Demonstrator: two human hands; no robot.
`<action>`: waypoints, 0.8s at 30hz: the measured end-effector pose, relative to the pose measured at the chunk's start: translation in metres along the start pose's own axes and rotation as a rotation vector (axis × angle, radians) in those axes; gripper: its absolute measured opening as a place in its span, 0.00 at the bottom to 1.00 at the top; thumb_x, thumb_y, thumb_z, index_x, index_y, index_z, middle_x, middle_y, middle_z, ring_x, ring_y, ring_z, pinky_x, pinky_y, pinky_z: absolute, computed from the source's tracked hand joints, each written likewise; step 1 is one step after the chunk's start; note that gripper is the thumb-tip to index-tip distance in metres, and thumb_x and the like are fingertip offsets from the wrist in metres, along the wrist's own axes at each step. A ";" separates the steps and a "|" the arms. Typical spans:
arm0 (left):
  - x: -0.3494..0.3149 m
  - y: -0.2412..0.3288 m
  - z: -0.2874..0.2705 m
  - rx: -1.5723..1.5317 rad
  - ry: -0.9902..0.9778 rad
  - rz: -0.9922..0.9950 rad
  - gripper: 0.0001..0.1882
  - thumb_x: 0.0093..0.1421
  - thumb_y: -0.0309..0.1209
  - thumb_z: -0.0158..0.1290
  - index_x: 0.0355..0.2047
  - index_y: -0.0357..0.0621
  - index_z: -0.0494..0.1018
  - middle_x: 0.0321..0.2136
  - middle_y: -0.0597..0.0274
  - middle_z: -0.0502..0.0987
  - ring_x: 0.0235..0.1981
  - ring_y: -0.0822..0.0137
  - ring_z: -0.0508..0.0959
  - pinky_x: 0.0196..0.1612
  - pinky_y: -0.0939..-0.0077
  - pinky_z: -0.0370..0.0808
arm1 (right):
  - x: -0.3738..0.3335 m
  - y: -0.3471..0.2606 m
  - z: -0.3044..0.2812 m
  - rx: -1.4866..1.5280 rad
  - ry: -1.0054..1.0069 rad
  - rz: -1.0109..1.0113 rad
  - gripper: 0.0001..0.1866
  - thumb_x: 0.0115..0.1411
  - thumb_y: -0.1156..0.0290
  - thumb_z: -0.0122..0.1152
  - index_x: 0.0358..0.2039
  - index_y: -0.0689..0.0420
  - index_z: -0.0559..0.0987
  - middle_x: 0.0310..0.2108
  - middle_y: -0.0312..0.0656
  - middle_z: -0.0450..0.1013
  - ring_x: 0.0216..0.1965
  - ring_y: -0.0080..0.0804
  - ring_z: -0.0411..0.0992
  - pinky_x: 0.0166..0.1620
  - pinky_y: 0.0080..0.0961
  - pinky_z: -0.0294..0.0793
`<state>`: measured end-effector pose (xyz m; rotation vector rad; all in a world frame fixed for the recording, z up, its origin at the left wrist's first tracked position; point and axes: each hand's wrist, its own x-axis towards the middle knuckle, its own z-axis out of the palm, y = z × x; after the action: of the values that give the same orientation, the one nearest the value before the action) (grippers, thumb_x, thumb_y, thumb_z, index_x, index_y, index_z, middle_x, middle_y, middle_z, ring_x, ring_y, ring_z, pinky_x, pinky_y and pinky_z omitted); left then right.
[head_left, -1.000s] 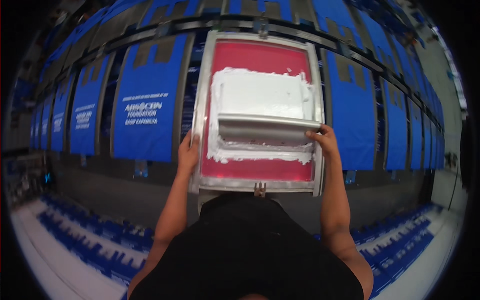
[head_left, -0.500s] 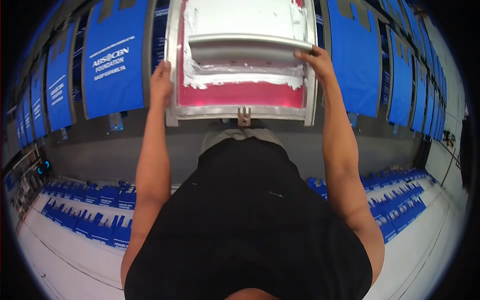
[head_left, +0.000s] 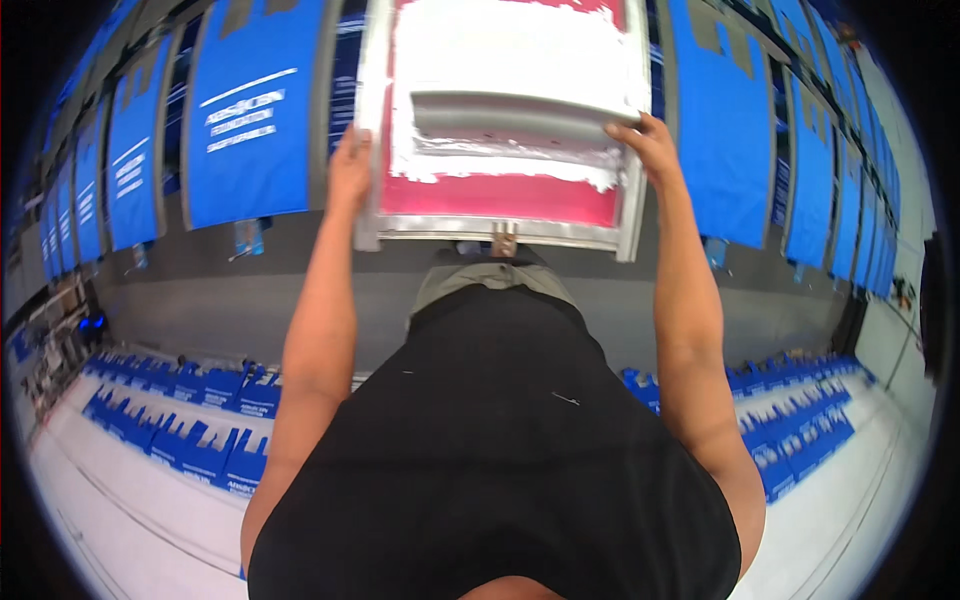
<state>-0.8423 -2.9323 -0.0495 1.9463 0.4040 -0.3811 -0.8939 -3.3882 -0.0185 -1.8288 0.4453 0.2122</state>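
A metal-edged screen printing frame (head_left: 450, 229) with pink mesh lies in front of me. White ink (head_left: 510, 50) coats much of the mesh, with a ragged lower edge. Across the ink rests a long grey metal squeegee (head_left: 500, 115). My left hand (head_left: 350, 168) is closed on the frame's left rail. On the opposite side, my right hand (head_left: 648, 148) grips the right rail, its thumb against the squeegee's right end. What lies under the frame is hidden.
Flat blue printed bags (head_left: 250, 120) lie in a row to the left, and more blue bags (head_left: 720, 130) to the right. Behind me, further blue bags (head_left: 190, 440) are lined up in rows on a white surface. A small metal bracket (head_left: 503, 240) sticks out from the frame's near edge.
The whole view has shifted, so the frame and surrounding bags appear a little farther right and lower. Both hands keep their places on the frame; the squeegee stays across the ink.
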 end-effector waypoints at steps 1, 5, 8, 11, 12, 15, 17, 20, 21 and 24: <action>0.015 -0.033 -0.002 0.182 0.064 0.152 0.33 0.65 0.48 0.48 0.63 0.39 0.59 0.60 0.46 0.65 0.60 0.58 0.67 0.61 0.68 0.63 | 0.005 -0.004 0.001 -0.055 -0.019 -0.017 0.21 0.46 0.65 0.73 0.38 0.64 0.81 0.33 0.39 0.77 0.35 0.25 0.72 0.40 0.24 0.70; -0.001 0.015 -0.007 0.556 0.194 0.573 0.31 0.59 0.50 0.54 0.53 0.35 0.70 0.48 0.44 0.70 0.52 0.45 0.69 0.56 0.55 0.65 | -0.024 -0.044 -0.013 -0.548 -0.139 -0.133 0.22 0.44 0.70 0.68 0.41 0.67 0.78 0.34 0.43 0.78 0.38 0.26 0.74 0.44 0.26 0.72; -0.052 0.086 -0.013 0.463 0.056 0.939 0.32 0.48 0.45 0.66 0.48 0.39 0.71 0.46 0.49 0.72 0.49 0.48 0.70 0.53 0.56 0.67 | -0.060 -0.079 0.021 -0.908 -0.107 -0.158 0.17 0.43 0.75 0.61 0.37 0.59 0.77 0.34 0.48 0.76 0.42 0.51 0.73 0.57 0.48 0.62; -0.070 0.118 0.012 0.711 -0.168 1.102 0.24 0.47 0.38 0.64 0.43 0.41 0.74 0.37 0.50 0.76 0.42 0.51 0.75 0.46 0.57 0.71 | -0.082 -0.074 0.047 -1.044 -0.066 -0.419 0.19 0.42 0.78 0.60 0.39 0.54 0.77 0.34 0.43 0.76 0.43 0.46 0.73 0.60 0.60 0.55; -0.063 0.116 0.016 0.834 -0.290 0.987 0.20 0.45 0.35 0.63 0.39 0.42 0.75 0.34 0.50 0.77 0.39 0.51 0.76 0.44 0.57 0.72 | -0.085 -0.074 0.051 -1.065 -0.106 -0.407 0.18 0.42 0.78 0.60 0.37 0.54 0.77 0.33 0.44 0.76 0.42 0.46 0.73 0.57 0.56 0.60; -0.040 0.114 0.035 0.953 -0.449 0.828 0.09 0.39 0.23 0.56 0.26 0.43 0.75 0.23 0.54 0.77 0.30 0.51 0.78 0.36 0.54 0.73 | -0.079 -0.086 0.048 -1.013 -0.128 -0.325 0.13 0.42 0.77 0.57 0.33 0.56 0.77 0.29 0.46 0.76 0.37 0.49 0.74 0.44 0.47 0.71; -0.033 0.144 0.036 1.017 -0.497 0.768 0.11 0.40 0.23 0.57 0.28 0.42 0.75 0.25 0.52 0.78 0.32 0.50 0.78 0.37 0.54 0.74 | -0.053 -0.085 0.033 -1.005 -0.200 -0.341 0.11 0.43 0.76 0.56 0.31 0.56 0.77 0.27 0.47 0.75 0.34 0.50 0.74 0.38 0.45 0.72; -0.009 0.183 0.038 1.034 -0.315 0.756 0.10 0.44 0.28 0.60 0.29 0.45 0.75 0.25 0.53 0.77 0.33 0.49 0.78 0.37 0.55 0.74 | -0.004 -0.114 0.020 -1.031 -0.135 -0.398 0.14 0.42 0.77 0.56 0.34 0.56 0.78 0.29 0.48 0.76 0.35 0.49 0.74 0.39 0.44 0.72; 0.010 0.187 0.042 1.028 -0.240 0.808 0.10 0.43 0.28 0.60 0.29 0.45 0.75 0.26 0.53 0.77 0.33 0.49 0.77 0.37 0.56 0.74 | 0.016 -0.117 0.017 -0.999 -0.062 -0.521 0.10 0.44 0.77 0.56 0.31 0.57 0.76 0.26 0.48 0.75 0.33 0.49 0.74 0.38 0.44 0.72; 0.069 0.182 0.061 0.903 -0.066 0.983 0.16 0.41 0.24 0.58 0.35 0.42 0.74 0.30 0.52 0.76 0.35 0.51 0.75 0.42 0.59 0.72 | 0.078 -0.110 0.025 -1.027 0.103 -0.666 0.09 0.45 0.79 0.54 0.30 0.58 0.76 0.28 0.46 0.75 0.36 0.45 0.73 0.39 0.41 0.71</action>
<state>-0.7046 -3.0501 0.0438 2.6796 -0.9227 0.0585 -0.7760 -3.3522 0.0426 -2.8825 -0.3059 -0.1583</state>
